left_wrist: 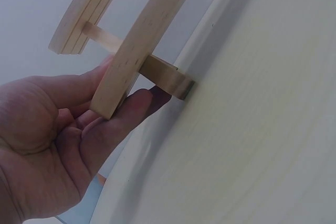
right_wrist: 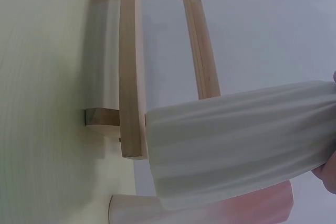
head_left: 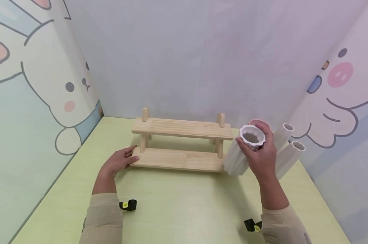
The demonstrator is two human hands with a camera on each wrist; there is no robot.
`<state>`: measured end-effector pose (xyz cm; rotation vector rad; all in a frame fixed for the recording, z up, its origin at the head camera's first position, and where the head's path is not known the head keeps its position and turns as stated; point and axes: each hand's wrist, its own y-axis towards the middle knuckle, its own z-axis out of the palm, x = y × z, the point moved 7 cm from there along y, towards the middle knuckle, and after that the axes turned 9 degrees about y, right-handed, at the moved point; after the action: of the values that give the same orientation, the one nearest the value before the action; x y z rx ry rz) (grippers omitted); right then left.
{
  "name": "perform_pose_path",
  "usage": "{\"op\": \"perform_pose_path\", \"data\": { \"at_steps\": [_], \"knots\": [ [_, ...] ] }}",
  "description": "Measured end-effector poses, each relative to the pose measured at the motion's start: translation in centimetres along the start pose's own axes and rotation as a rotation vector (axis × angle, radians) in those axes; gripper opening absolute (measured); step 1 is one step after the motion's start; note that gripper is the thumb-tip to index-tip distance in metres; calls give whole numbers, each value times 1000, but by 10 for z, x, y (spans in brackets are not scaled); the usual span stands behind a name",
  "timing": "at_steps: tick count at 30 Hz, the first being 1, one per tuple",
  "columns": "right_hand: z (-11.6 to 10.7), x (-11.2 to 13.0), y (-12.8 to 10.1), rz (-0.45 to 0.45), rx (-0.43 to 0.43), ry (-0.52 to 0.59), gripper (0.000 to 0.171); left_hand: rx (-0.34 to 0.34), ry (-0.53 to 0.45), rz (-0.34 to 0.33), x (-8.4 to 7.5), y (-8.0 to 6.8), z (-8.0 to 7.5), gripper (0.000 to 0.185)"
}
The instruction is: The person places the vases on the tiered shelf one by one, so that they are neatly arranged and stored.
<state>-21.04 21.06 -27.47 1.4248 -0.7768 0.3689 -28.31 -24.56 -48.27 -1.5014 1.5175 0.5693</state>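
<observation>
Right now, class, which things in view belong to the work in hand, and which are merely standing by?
In hand:
- white ribbed vase, gripped at its rim by the right hand
- wooden two-tier shelf, its lower board's end touched by the left hand

Standing by:
- two slim white vases
- pink vase
- green table

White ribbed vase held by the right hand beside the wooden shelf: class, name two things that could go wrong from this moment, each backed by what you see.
1. The right hand grips the white ribbed vase only near its rim, tilted; it might slip or knock the wooden shelf, whose end it is close to.
2. Two slim white vases and a pink one stand close by; the hand or the vase could topple them.
</observation>
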Motion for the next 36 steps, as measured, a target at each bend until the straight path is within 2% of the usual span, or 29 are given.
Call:
{"op": "perform_pose_path", "data": {
  "at_steps": [13, 20, 32, 36],
  "knots": [
    [6, 3, 1, -37, 9, -7, 62, 5, 9, 7, -2, -1, -1, 77],
    [7, 5, 0, -28, 12, -52, 63, 14, -5, 0, -3, -1, 1, 77],
    [9, 6, -1, -40, 2, -66, 63, 6, 23, -2, -1, 0, 1, 78],
    [6, -6, -3, 7, -12, -92, 65, 1, 23, 1, -2, 0, 1, 78]
  ]
}}
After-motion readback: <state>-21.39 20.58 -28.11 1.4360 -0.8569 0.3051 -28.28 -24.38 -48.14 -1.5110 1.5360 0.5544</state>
